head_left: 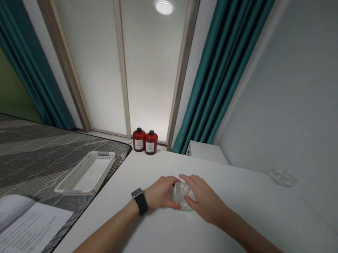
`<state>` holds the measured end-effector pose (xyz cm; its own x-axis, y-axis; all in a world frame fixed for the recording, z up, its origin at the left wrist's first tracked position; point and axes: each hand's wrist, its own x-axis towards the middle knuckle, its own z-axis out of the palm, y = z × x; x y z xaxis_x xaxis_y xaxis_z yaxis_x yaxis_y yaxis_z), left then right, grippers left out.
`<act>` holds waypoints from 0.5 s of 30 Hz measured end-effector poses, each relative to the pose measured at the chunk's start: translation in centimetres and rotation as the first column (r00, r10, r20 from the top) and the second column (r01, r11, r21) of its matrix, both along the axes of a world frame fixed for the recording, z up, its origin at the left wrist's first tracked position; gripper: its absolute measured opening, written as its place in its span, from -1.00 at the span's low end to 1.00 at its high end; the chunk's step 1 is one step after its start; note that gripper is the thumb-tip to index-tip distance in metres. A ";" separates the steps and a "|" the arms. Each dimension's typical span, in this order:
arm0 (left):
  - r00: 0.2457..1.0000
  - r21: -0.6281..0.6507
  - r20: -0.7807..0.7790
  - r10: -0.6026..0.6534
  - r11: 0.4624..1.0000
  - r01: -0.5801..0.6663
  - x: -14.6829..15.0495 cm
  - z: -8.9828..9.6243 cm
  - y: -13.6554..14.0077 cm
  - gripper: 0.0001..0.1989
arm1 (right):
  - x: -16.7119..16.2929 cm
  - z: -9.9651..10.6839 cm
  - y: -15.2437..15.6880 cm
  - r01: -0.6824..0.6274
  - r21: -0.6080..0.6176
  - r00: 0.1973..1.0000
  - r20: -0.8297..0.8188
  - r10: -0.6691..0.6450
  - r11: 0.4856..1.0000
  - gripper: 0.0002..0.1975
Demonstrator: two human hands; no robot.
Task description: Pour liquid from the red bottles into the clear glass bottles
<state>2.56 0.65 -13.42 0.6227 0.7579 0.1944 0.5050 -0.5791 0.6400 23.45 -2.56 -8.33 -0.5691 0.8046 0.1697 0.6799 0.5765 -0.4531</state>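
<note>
On the white table (151,239) stands a small clear container (179,197), glass or plastic, with a round clear top (185,188). My left hand (164,192), with a black watch on its wrist, wraps the container's left side between thumb and fingers. From the right, my right hand (202,196) curves its thumb and fingers around the round top. Part of the container is hidden behind my fingers, and whether the top is loose from it I cannot tell.
Two red bottles (150,142) with black caps stand at the table's far edge. To the left, a white basket (59,188) and an open book (36,225) lie on a grey patterned surface. Crumpled clear plastic (283,177) lies by the right wall. A white cabinet (207,152) is behind.
</note>
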 end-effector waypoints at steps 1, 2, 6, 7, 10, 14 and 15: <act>1.000 -0.002 0.002 -0.004 1.000 0.004 0.0 0.0 0.0 -0.24 | 0.0 -0.4 -0.3 0.028 -0.013 0.999 -0.047 -0.028 1.000 -0.41; 1.000 -0.003 0.004 -0.009 1.000 0.009 0.0 0.0 0.0 -0.25 | 0.0 -0.8 -0.6 0.060 -0.033 0.993 -0.098 -0.063 0.998 -0.38; 1.000 -0.010 0.001 -0.015 1.000 0.015 0.0 0.3 0.1 -0.30 | 0.0 -2.5 -1.4 0.193 -0.110 0.936 -0.278 -0.217 0.975 -0.31; 1.000 -0.014 0.000 -0.013 1.000 0.013 0.1 0.3 0.0 -0.31 | -0.1 -3.0 -1.4 0.213 -0.124 0.919 -0.311 -0.242 0.969 -0.30; 1.000 -0.028 0.010 -0.007 1.000 0.008 0.0 0.5 -0.1 -0.32 | -0.3 -4.2 -1.4 0.240 -0.169 0.870 -0.399 -0.289 0.956 -0.29; 1.000 -0.047 0.029 0.003 0.999 -0.001 0.0 0.4 -0.1 -0.33 | -0.2 -5.3 -1.6 0.191 -0.252 0.813 -0.502 -0.297 0.949 -0.29; 0.999 -0.060 0.037 0.001 0.998 0.001 0.0 0.3 -0.1 -0.34 | -0.2 -5.4 -1.7 0.184 -0.268 0.804 -0.512 -0.302 0.946 -0.28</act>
